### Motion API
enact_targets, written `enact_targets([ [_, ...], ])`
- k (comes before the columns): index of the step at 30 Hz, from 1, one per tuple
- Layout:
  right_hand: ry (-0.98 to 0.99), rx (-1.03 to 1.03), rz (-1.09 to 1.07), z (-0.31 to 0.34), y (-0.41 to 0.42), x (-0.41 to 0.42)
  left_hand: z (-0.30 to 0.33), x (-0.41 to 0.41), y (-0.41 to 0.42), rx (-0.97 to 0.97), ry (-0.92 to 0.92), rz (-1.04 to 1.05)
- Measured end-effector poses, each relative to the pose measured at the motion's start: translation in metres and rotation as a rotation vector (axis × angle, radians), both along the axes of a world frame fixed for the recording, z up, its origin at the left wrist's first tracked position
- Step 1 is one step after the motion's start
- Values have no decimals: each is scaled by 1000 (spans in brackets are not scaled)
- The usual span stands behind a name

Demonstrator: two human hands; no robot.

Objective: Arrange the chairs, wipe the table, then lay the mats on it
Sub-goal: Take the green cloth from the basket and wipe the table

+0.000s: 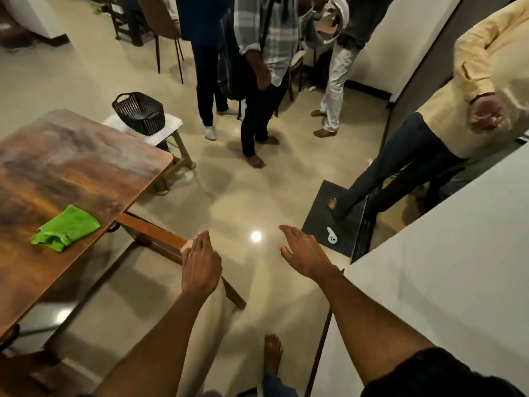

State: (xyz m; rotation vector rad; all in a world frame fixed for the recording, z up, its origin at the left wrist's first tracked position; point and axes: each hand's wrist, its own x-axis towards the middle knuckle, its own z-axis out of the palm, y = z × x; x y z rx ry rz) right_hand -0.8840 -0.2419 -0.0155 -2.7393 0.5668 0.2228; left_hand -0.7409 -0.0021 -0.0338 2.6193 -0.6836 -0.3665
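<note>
A: Wooden bench [71, 156] fills the nine o'clock side, and the green cloth [66, 228] lies crumpled on it near the edge closest to us. No mats that I can find.

B: And the chair?

A: I take the brown wooden rail [154, 235] running out from under the bench toward six o'clock for a chair's top edge. The left hand [201, 266] rests over its end, fingers bent down; whether that grip is truly clamped on the rail or only touching it, I cannot tell. The right hand [306, 250] hovers at about three o'clock of it, grip released, fingers spread, holding nothing.

B: What could go wrong?

A: I'd say the chair stage is unfinished. Pulled by one hand at one end, the chair may swing and knock the bench. Several people [257, 90] stand close at twelve o'clock, and a bare foot [272, 353] sits at six o'clock, so a sliding leg could catch toes.

B: And the basket [139, 112] on the stool [174, 133]?

A: Just beyond the bench corner; a shove could jar it.
</note>
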Motion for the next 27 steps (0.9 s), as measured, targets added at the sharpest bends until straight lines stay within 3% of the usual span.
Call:
enact_targets([
  [12,-37,69,223,-17,-69,93,-13,38,-56,65,-14,150],
  [19,-25,139,372,-36,-80,188,-33,100,-39,66,41,473],
  [27,-13,155,531,-29,-105,293,-41,150,-47,87,107,651],
])
